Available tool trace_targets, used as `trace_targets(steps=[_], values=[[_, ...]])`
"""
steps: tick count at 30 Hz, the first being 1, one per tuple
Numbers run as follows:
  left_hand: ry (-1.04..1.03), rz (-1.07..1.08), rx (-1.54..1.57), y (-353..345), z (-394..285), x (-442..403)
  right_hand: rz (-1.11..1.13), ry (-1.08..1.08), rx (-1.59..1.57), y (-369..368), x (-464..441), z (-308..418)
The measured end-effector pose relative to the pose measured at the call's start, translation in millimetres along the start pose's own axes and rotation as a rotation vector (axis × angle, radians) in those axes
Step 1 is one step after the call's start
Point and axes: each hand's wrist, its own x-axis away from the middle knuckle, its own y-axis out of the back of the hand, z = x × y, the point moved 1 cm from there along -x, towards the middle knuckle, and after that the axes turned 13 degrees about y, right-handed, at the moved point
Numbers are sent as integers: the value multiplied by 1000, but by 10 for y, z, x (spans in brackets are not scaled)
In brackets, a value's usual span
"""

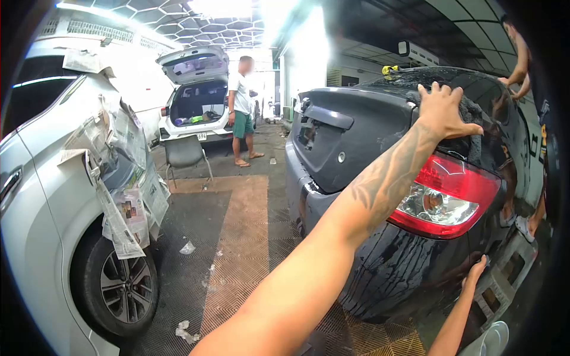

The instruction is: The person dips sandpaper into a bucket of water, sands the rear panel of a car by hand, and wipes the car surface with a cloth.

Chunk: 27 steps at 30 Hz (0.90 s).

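My left hand (440,113) reaches out to the top rear corner of a wet dark car (369,127), its fingers spread and thumb pointing right. A dark grey, fuzzy cloth (475,139) lies under and beside it, above the tail light; I cannot tell how much of it the palm covers. Just below is the red and clear tail light (442,199). Lower right, my right hand (475,270) is against the car's lower side behind the bumper (380,276). Most of its fingers are hidden, and whether it holds anything does not show.
Another person (522,71) leans on the car's far right side. To the left stands a silver car (44,172) masked with newspaper (124,160). A grey chair (187,155), a standing person (240,107) and an open-backed white car (193,98) are behind. A bucket (494,339) sits low right.
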Motion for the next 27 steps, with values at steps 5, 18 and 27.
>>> trace_targets(steps=[5, 18, 27], values=[[3, -108, 108, -79, 38, 73, 93, 204, -84, 155, 100, -334], [-39, -279, 106, -163, 62, 33, -4, 48, -142, -20, 77, -34], [8, -203, 86, -81, 40, 37, 44, 143, -149, 136, 91, -266]])
